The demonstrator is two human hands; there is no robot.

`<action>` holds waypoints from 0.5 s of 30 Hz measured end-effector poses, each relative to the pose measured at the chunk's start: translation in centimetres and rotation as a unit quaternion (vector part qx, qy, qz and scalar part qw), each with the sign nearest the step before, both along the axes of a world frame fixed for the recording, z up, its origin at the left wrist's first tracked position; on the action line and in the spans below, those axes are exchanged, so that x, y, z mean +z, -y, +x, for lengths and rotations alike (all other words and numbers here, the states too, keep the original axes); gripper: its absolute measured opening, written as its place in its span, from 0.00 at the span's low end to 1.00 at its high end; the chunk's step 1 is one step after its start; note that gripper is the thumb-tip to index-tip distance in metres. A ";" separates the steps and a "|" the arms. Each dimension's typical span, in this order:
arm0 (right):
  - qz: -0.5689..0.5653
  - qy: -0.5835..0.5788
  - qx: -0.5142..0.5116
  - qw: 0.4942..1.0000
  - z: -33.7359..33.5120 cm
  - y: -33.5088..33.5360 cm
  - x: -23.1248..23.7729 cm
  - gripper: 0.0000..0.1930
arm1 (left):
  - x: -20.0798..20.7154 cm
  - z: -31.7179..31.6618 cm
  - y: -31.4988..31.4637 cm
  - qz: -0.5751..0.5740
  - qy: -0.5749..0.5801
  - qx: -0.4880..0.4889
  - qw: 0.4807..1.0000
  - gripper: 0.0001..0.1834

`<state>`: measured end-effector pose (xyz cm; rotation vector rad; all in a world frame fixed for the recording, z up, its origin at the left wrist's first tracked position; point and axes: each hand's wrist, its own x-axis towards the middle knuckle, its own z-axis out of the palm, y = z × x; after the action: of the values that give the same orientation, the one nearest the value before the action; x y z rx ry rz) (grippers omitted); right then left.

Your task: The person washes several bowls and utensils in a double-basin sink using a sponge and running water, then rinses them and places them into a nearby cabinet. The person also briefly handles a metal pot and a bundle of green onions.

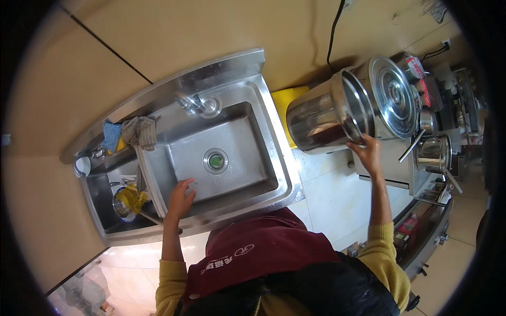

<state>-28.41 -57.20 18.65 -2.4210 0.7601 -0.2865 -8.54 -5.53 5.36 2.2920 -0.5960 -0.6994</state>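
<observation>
At the right, my right hand (368,154) grips the rim of a tall stainless steel stockpot (322,120). The pot leans over beside the sink, its mouth toward the right; whether its base touches anything, I cannot tell. My left hand (181,200) hovers over the near left part of the large steel sink basin (226,138), fingers apart and nothing in them. A round drain (215,161) with something green in it sits in the basin floor. The faucet (194,104) stands at the back edge.
In the smaller left basin are a bowl (123,210) and a yellow mesh item (132,198). Cloths (139,132) hang over the sink's back left. Right of the stockpot stands a large lidded steel container (392,95), with smaller saucepans (433,154) farther right.
</observation>
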 end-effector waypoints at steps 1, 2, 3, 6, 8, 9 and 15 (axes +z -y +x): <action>-0.003 0.010 0.015 1.000 -0.2 -0.9 2.5 0.10 | 0.2 0.0 0.0 -0.003 -0.008 -0.004 1.000 0.22; 0.002 0.025 0.031 0.999 -0.5 -1.8 5.0 0.10 | 0.6 0.0 0.2 -0.026 -0.025 0.007 0.999 0.24; 0.011 0.035 0.039 0.999 -0.6 -2.9 7.1 0.08 | 1.0 0.0 0.7 -0.040 -0.052 0.018 0.998 0.25; 0.063 0.046 0.057 0.995 -0.7 -6.4 11.3 0.07 | 2.7 -0.2 3.0 -0.162 -0.132 0.058 0.976 0.30; 0.178 0.118 0.047 0.976 0.2 -9.3 10.4 0.07 | 3.5 -0.4 4.6 -0.237 -0.160 0.070 0.956 0.35; 0.276 0.113 0.025 0.954 0.4 -10.7 9.5 0.06 | 3.7 -0.3 5.2 -0.257 -0.159 0.069 0.951 0.39; 0.624 0.123 -0.012 0.772 1.9 -19.7 0.0 0.07 | 4.4 0.1 2.1 -0.333 -0.434 0.246 0.800 0.38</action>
<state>-26.48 -37.47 18.69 -1.0700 0.5568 -0.0424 -8.45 -7.66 9.72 1.1745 0.1940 -0.9663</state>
